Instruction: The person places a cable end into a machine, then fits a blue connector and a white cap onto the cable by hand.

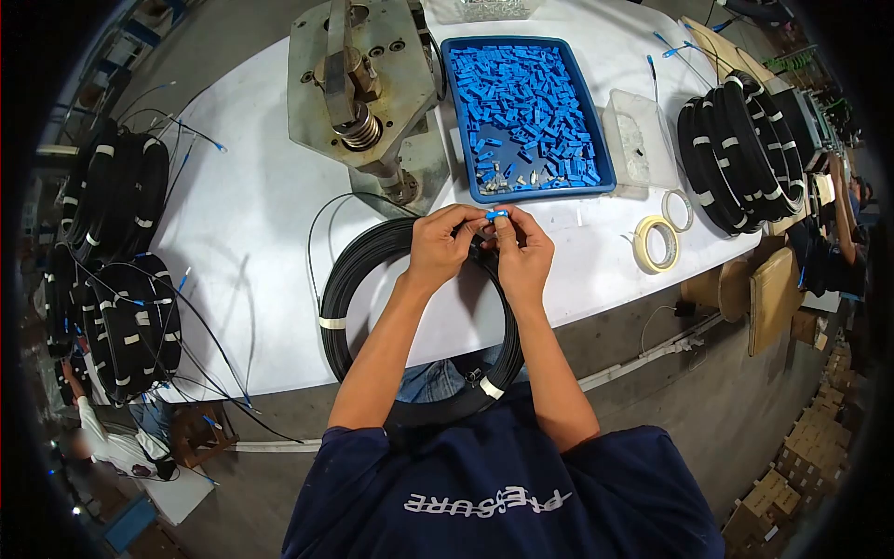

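Both hands meet over the far rim of a coil of black cable (337, 349), which lies on the white table and overhangs its near edge. Between the fingertips is a small blue connector (497, 214). My left hand (438, 246) pinches at its left end, where a cable end may be hidden by the fingers. My right hand (525, 259) grips the connector with thumb and forefinger. Just beyond the hands stands a blue tray (610, 177) holding many loose blue connectors (526, 98) and some small clear or metallic pieces at its near corner.
A metal press (358, 102) stands behind my left hand. Right of the tray are a clear plastic box (643, 140) and tape rolls (656, 244). Bundled cable coils (740, 154) sit at the right, more coils (130, 326) at the left. Another person (116, 438) is at lower left.
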{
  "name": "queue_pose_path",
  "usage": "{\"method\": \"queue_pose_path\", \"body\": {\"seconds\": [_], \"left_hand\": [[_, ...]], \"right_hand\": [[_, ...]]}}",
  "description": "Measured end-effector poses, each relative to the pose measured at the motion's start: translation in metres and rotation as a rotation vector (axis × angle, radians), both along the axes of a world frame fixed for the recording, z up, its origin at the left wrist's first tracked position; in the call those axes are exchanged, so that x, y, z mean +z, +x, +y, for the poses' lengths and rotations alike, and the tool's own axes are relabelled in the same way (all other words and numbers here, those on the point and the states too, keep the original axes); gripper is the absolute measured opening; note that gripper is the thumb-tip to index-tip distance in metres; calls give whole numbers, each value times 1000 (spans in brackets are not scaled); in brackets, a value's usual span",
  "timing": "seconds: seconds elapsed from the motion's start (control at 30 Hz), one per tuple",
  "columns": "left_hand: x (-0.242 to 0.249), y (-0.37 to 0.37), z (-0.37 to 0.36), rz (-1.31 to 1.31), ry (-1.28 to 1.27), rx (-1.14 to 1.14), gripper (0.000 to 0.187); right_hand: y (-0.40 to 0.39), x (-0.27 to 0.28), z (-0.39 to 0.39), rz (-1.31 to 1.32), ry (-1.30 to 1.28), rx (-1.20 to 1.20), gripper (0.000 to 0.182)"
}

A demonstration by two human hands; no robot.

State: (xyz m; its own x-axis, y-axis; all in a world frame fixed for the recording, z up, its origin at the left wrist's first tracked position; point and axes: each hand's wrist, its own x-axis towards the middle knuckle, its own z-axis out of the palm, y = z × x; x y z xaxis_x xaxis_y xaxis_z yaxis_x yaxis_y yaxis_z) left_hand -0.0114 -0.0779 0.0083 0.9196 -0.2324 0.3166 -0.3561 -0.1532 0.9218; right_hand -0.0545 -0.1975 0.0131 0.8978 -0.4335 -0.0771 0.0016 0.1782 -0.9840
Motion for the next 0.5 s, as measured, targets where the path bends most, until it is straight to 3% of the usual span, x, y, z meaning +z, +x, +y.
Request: {"method": "queue_pose_path", "body": {"seconds": [0.27, 0.33, 0.5], "left_hand": [[14, 5, 2, 153, 3, -97, 12], [18, 9, 3, -13, 66, -120, 15], [12, 11, 5, -106, 137, -117, 15]], "right_hand": [[-1, 1, 0, -26, 82, -34, 17], [-1, 1, 0, -34, 114, -44, 18], [-1, 2, 0, -33, 145, -43, 19]]}}
